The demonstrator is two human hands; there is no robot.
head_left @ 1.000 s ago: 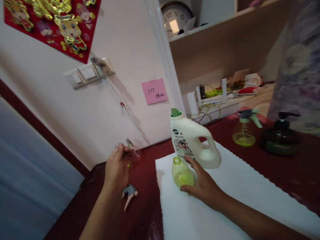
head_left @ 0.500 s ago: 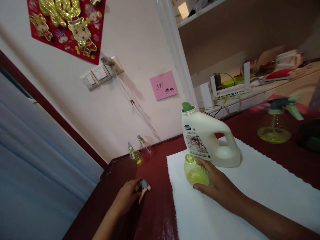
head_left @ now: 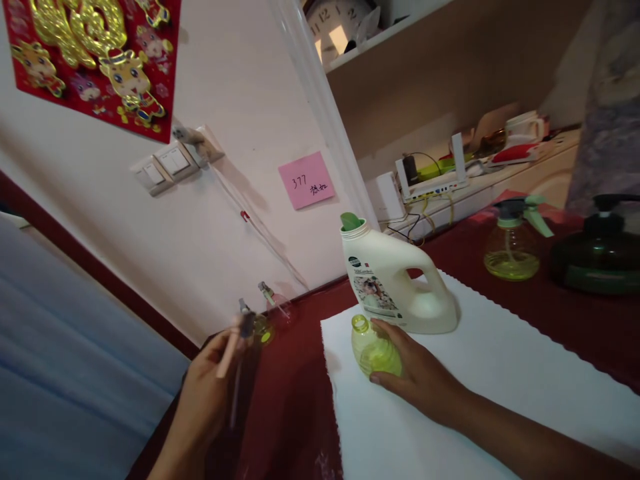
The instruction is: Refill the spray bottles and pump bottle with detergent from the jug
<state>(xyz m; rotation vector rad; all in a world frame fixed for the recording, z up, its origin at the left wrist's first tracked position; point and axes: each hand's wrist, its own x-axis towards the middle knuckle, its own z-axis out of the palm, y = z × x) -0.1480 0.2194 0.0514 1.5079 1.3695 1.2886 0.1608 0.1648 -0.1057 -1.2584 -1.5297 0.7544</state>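
Note:
My left hand (head_left: 213, 373) is closed on a spray bottle's trigger head (head_left: 234, 343), dark on top with a pinkish lever; its thin dip tube hangs down, blurred by motion. Around a small yellow-green bottle (head_left: 374, 353) my right hand (head_left: 413, 373) is wrapped from the right side. That bottle stands uncapped and holds some liquid at the bottom. It rests on a white sheet (head_left: 400, 433), just in front of a large cream detergent jug (head_left: 400, 283) with a green piece in its mouth.
Two small spray bottles, one yellow (head_left: 263, 330) and one pink (head_left: 280, 310), stand by the wall. A clear spray bottle (head_left: 511, 253) with yellow liquid and a dark pump bottle (head_left: 600, 257) stand at the right. A white router (head_left: 433, 190) sits on the ledge behind.
The spray head has been lifted off the red tabletop by my left hand, its tube now showing. My right hand keeps its hold on the yellow-green bottle. The view has shifted right.

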